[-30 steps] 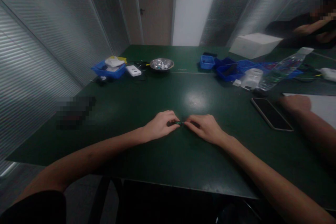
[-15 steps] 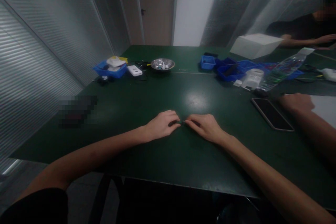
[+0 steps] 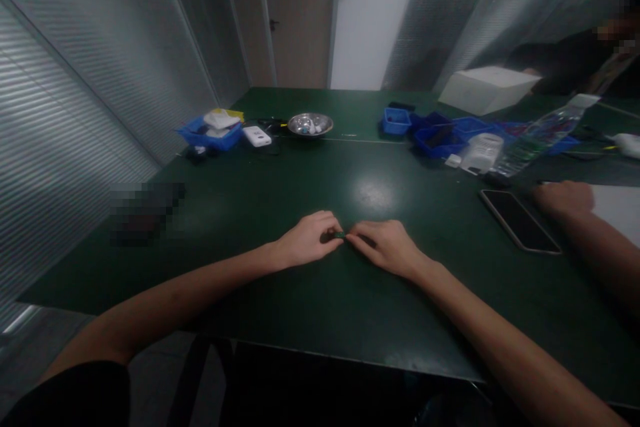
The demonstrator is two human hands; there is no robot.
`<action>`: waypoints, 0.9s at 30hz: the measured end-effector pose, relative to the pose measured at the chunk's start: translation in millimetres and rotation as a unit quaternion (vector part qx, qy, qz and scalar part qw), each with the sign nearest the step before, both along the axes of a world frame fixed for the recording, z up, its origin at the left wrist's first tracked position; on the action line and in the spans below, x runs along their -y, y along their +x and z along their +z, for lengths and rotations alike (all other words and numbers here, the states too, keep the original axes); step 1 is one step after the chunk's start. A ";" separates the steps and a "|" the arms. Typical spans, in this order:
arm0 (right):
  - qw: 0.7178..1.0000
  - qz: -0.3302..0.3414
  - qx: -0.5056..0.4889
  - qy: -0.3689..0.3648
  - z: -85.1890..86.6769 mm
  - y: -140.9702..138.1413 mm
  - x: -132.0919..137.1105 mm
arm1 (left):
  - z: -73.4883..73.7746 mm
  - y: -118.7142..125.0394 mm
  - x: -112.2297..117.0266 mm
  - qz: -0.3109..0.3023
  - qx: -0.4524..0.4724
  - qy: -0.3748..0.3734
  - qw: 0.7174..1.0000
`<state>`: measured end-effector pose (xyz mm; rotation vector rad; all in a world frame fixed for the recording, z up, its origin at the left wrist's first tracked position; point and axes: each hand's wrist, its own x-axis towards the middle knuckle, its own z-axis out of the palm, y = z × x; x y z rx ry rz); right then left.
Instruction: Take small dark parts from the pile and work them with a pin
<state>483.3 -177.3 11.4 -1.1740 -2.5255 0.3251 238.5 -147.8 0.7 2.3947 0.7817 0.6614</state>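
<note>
Both my hands rest on the dark green table (image 3: 310, 307), fingertips meeting at its middle. My left hand (image 3: 309, 239) is curled, pinching one end of a small dark part (image 3: 340, 235). My right hand (image 3: 384, 245) is curled too, its fingertips pressed to the other end of that same part. The part is tiny and mostly hidden by my fingers; I cannot make out what it is.
A phone (image 3: 519, 221) lies to the right, beside another person's hand (image 3: 563, 198) and white paper (image 3: 617, 208). Farther back stand blue bins (image 3: 209, 135) (image 3: 440, 132), a metal bowl (image 3: 310, 124), a plastic bottle (image 3: 543, 135), a white box (image 3: 487, 89).
My right hand has edged slightly left, bringing its fingertips closer to my left hand. The person at the far right has shifted their arms.
</note>
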 end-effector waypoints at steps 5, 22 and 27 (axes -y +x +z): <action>0.999 -0.017 -0.043 -0.023 -2.6 -4.9 -1.5 | -0.7 -1.2 -1.1 0.000 0.004 -0.006 1.000; 0.997 -0.035 -0.051 -0.054 -5.9 -3.1 -4.8 | 6.4 -2.9 8.3 -0.062 -0.094 0.143 0.983; 0.996 -0.034 -0.062 -0.054 -4.8 -2.4 -5.0 | 6.1 -3.0 7.4 -0.068 -0.085 0.121 0.987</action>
